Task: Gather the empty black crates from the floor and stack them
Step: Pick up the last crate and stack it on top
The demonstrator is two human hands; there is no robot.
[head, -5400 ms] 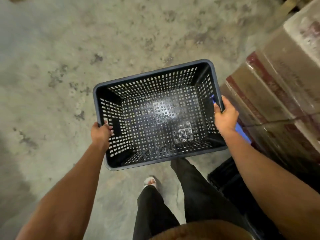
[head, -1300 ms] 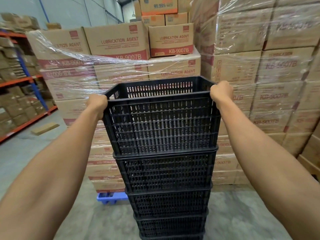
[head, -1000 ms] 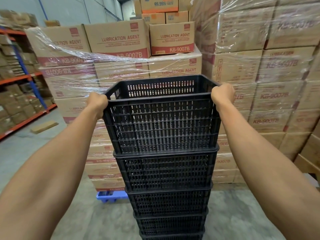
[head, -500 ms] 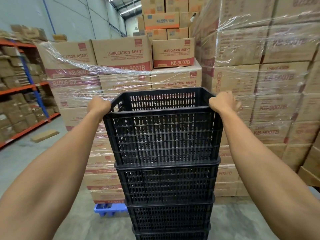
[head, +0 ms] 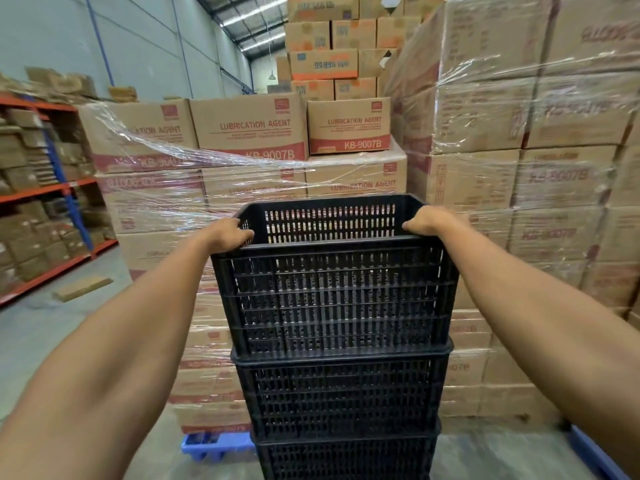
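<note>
A black slotted crate (head: 332, 299) sits on top of a stack of black crates (head: 343, 400) straight ahead of me. My left hand (head: 227, 233) grips the top crate's rim at its left near corner, thumb curled inside. At the right near corner my right hand (head: 427, 221) holds the rim the same way. The top crate looks seated level in the one below. The foot of the stack is out of view.
Shrink-wrapped pallets of cardboard boxes (head: 249, 161) stand close behind the stack, and a taller wrapped pallet (head: 526, 161) rises on the right. A blue pallet (head: 214, 445) shows at the floor. Orange-and-blue shelving (head: 45, 202) lines the left, with concrete floor (head: 45, 327) before it.
I carried the crate from the floor area to the stack. Over the last second the top crate came down onto the stack and my hands shifted along the rim to its near corners.
</note>
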